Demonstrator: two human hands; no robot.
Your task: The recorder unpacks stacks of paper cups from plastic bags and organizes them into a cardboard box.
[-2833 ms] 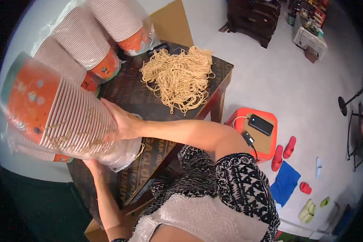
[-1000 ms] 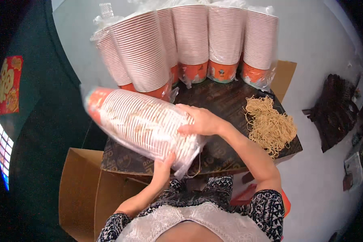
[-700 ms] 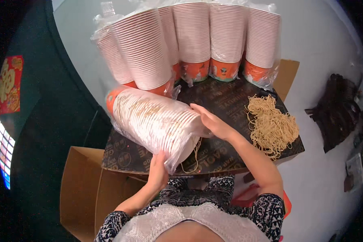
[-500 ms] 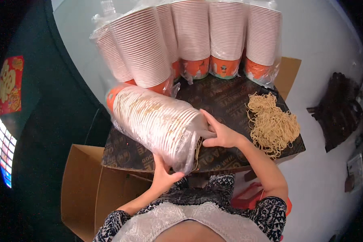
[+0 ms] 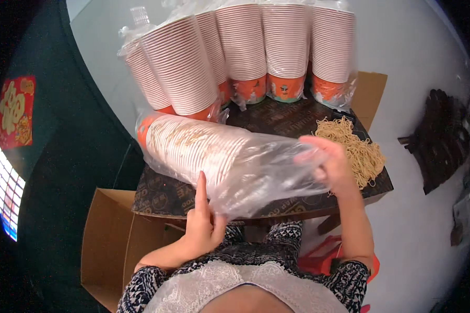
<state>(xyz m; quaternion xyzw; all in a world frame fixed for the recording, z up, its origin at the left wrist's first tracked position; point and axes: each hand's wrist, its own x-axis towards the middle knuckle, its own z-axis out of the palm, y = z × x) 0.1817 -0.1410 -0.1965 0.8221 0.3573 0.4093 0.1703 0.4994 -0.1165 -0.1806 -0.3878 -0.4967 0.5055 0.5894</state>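
A stack of ribbed white paper cups (image 5: 190,148) with an orange printed end lies on its side on the dark table, inside a clear plastic bag (image 5: 269,172). Its orange end is at the left. My right hand (image 5: 329,164) is closed on the loose mouth of the bag and stretches it past the rim of the last cup. My left hand (image 5: 206,224) is at the near lower edge of the bag. Its index finger lies extended along the cups, while the thumb and other fingers grip the plastic there.
Several bagged cup stacks (image 5: 240,47) stand upright along the table's far side. A tangled heap of thin tan strands (image 5: 368,156) lies on the right of the printed dark table (image 5: 277,120). An open cardboard box (image 5: 107,235) stands at left, and something red (image 5: 321,255) is below the table.
My right hand has moved right, drawing the bag's loose end out from the cup rims. My left hand has shifted slightly, its index finger now stretched upward along the stack.
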